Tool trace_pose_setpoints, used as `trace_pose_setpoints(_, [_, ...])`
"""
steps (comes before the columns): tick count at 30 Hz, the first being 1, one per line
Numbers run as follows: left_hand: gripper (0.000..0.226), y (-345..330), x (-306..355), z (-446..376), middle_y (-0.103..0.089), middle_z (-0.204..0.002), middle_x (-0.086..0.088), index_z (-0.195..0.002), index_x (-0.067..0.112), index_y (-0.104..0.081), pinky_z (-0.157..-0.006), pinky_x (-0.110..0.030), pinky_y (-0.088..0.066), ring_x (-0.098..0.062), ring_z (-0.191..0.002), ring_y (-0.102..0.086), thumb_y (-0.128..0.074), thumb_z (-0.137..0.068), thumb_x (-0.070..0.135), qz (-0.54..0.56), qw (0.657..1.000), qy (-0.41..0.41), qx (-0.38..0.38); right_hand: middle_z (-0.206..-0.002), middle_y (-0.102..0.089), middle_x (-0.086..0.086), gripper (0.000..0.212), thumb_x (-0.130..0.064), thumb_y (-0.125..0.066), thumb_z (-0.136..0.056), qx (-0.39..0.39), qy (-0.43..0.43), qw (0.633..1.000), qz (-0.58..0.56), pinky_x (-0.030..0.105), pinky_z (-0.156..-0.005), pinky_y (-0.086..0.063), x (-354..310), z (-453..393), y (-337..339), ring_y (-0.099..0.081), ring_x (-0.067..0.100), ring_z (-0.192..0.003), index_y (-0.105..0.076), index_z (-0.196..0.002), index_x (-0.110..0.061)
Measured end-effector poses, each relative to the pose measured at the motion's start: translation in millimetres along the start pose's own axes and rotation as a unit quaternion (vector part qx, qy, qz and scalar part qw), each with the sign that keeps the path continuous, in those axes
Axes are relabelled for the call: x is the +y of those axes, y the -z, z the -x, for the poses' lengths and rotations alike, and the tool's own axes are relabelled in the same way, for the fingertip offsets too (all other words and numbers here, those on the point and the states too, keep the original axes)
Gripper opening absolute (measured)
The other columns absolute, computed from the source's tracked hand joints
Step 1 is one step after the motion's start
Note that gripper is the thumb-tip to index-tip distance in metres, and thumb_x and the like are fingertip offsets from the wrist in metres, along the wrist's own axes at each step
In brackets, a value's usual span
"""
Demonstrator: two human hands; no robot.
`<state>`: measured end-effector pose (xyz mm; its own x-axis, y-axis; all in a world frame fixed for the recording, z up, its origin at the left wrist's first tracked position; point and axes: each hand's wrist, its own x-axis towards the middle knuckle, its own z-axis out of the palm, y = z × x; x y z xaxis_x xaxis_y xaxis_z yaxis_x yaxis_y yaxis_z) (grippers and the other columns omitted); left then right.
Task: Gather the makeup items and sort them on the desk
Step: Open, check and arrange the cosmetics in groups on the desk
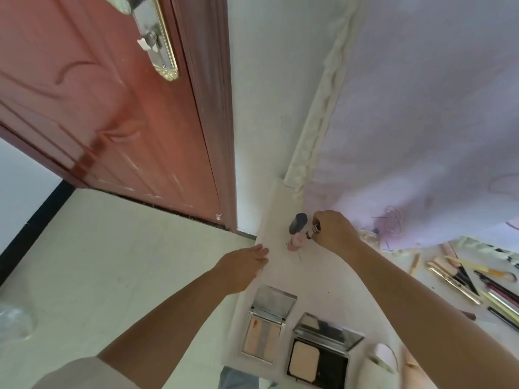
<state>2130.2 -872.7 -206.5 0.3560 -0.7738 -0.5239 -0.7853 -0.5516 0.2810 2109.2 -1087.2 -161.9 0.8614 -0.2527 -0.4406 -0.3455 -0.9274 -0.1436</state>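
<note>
I see both of my arms stretched forward, bare from the elbow down, the left one coming out of a pale short sleeve (84,372) at the bottom edge. My left hand (242,263) lies palm down with the fingers straight and held together, nothing in it, the fingertips pointing ahead and slightly to the right. My right arm reaches further out and crosses the view from the lower right. My right hand (334,230) is bent down at the wrist, knuckles up, the fingers curled and pinched around a small dark item at their tips; the two hands are near each other but apart.
</note>
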Motion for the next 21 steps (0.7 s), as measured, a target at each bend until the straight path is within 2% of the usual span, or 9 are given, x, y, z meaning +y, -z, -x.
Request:
trace_pose_setpoints(5, [0.048,-0.6,-3.3,0.3,-0.002,-0.156,0.0,-0.145,0.012,-0.014,-0.112,-0.025,-0.015,-0.012,-0.143,0.0,-0.028,-0.099,0.013,-0.004,1.0,-0.021,0.01,-0.095,-0.057,0.009,0.015,-0.015,-0.052,-0.084,-0.008,0.001,1.0,0.008,0.028,-0.068,-0.042,-2.2,-6.9,-1.6,-0.057,0.025,-0.086,-0.056,-0.097,-0.008])
trace_pose_setpoints(9, [0.049,-0.9,-5.3,-0.7,-0.001,-0.156,0.001,-0.145,0.013,-0.013,-0.112,-0.026,-0.016,-0.011,-0.142,0.0,-0.03,-0.099,0.012,-0.004,1.0,-0.024,0.003,-0.096,-0.058,0.009,0.016,-0.014,-0.05,-0.084,-0.004,0.003,1.0,0.015,0.029,-0.07,-0.044,-4.3,-6.3,-3.2,-0.057,0.025,-0.087,-0.056,-0.098,-0.009])
trace_pose_setpoints(13, [0.049,-1.9,-6.4,-1.8,-0.001,-0.155,0.001,-0.145,0.014,-0.013,-0.113,-0.025,-0.013,-0.011,-0.143,0.0,-0.03,-0.099,0.015,-0.012,1.0,-0.026,0.002,-0.102,-0.059,0.007,0.027,-0.015,-0.052,-0.084,0.0,0.001,1.0,0.005,0.033,-0.077,-0.051,-4.8,-2.1,-4.4,-0.059,0.025,-0.092,-0.054,-0.111,-0.012])
trace_pose_setpoints(16, [0.049,2.3,-7.6,-0.7,-0.002,-0.155,0.002,-0.145,0.015,-0.013,-0.113,-0.024,-0.01,-0.011,-0.142,0.0,-0.03,-0.099,0.015,-0.014,0.999,-0.031,-0.011,-0.113,-0.057,0.006,0.047,-0.015,-0.058,-0.082,-0.006,0.0,1.0,-0.027,0.036,-0.082,-0.051,0.1,4.1,-0.5,-0.057,0.026,-0.1,-0.042,-0.127,-0.016])
trace_pose_setpoints(18, [0.048,10.6,-7.6,0.6,-0.006,-0.155,0.002,-0.145,0.016,-0.016,-0.113,-0.023,-0.009,-0.01,-0.142,-0.004,-0.03,-0.098,0.015,-0.012,0.999,-0.034,-0.015,-0.119,-0.054,0.008,0.058,-0.014,-0.059,-0.081,0.002,0.01,0.999,-0.043,0.037,-0.083,-0.05,5.3,12.1,4.5,-0.056,0.027,-0.103,-0.034,-0.133,-0.016])
trace_pose_setpoints(21, [0.044,28.9,1.2,3.0,-0.026,-0.151,0.003,-0.142,0.018,-0.028,-0.11,-0.022,-0.017,-0.012,-0.139,-0.021,-0.029,-0.098,0.016,-0.016,0.999,-0.043,0.018,-0.122,-0.052,0.007,0.061,-0.017,-0.059,-0.083,0.036,0.0,0.997,-0.066,0.033,-0.081,-0.048,20.7,36.8,11.8,-0.055,0.025,-0.105,-0.03,-0.136,-0.017])
